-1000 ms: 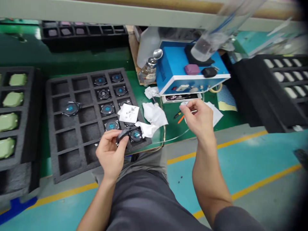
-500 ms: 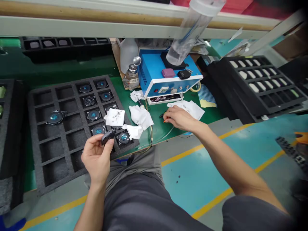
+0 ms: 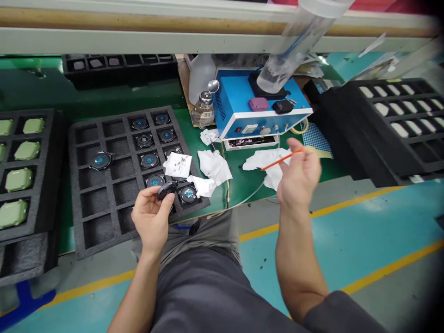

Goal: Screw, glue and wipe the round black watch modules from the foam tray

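Note:
My left hand (image 3: 152,215) is closed on a dark round watch case (image 3: 167,190), held over the near right corner of a black foam tray (image 3: 113,233). Between the fingers of my right hand (image 3: 299,178) is a thin orange stick (image 3: 282,159), raised above the bench and slanting down to the left. Several round watches with blue-marked faces, such as this watch (image 3: 149,160), sit in the tray's compartments. A white paper with small dark bits (image 3: 178,165) lies over the tray's right side. Crumpled white wipes (image 3: 215,167) rest between my hands.
A blue dispenser box (image 3: 263,118) carrying a clear tube (image 3: 286,55) stands at the back. Left of it is a glass pump bottle (image 3: 204,110). Foam trays with green cases (image 3: 19,179) and white pieces (image 3: 404,109) flank the bench. A thin hose (image 3: 248,196) crosses the front.
My right hand has lifted from the bench with the orange stick and turned palm up. My left hand still holds the watch case. The view has shifted to the left.

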Demonstrator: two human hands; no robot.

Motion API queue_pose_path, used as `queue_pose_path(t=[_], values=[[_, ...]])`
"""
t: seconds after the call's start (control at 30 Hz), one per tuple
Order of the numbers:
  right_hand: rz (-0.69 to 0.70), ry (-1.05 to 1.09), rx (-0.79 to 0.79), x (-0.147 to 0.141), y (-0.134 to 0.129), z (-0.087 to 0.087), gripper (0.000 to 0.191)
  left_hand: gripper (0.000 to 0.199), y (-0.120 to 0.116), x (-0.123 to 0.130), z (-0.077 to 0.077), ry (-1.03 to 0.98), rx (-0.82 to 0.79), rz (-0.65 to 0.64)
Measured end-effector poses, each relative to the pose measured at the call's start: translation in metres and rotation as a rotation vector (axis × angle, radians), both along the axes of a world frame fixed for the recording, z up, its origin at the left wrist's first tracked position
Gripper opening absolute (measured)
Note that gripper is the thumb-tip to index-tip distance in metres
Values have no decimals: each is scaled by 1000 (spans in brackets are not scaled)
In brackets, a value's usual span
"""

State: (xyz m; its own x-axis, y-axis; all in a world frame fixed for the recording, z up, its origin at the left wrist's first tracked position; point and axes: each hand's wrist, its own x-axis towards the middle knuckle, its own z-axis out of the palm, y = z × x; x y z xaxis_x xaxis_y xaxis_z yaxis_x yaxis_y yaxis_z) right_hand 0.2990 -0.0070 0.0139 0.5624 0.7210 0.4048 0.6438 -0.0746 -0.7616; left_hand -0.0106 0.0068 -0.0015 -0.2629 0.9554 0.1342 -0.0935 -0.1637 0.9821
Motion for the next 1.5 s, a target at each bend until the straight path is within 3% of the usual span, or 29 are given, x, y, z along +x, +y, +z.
queue_pose_path(t=[0.07, 0.13, 0.17, 0.2, 0.27, 0.3, 0.37, 0.5, 0.7, 0.8, 1.0, 1.2, 1.5], values=[[-194, 107, 144, -6, -4, 12, 42, 29, -1, 0, 0, -2, 1, -3], [-231, 81, 228, -20, -11, 22, 39, 29, -1, -1, 0, -3, 3, -1], [-174, 43, 211, -30, -16, 24, 36, 29, -1, -1, 0, -4, 4, 1], [-28, 17, 109, -42, -22, 25, 31, 28, -1, -1, -1, -6, 5, 4], [393, -24, -245, -66, -34, 20, 23, 28, -1, -2, -1, -17, 8, 4], [505, -69, -344, -78, -39, 15, 21, 27, -2, -2, -1, -25, 10, 2], [554, -153, -422, -97, -46, 2, 27, 27, -2, -2, -1, -35, 9, -9], [467, -273, -464, -116, -49, -12, 40, 27, -4, -1, -2, -13, 2, -18], [428, -358, -344, -122, -37, -12, 37, 24, -5, -1, -1, 52, 25, -71], [421, -425, -194, -123, -32, -11, 34, 22, -7, -1, 2, 83, 66, -141], [552, -455, 62, -133, -22, 5, 25, 22, -10, -2, 1, 134, 106, -216], [609, -583, 123, -137, -9, 20, 20, 27, -11, -3, -1, 157, 148, -225], [643, -661, 120, -136, -7, 25, 19, 28, -11, -2, -3, 151, 180, -212]])
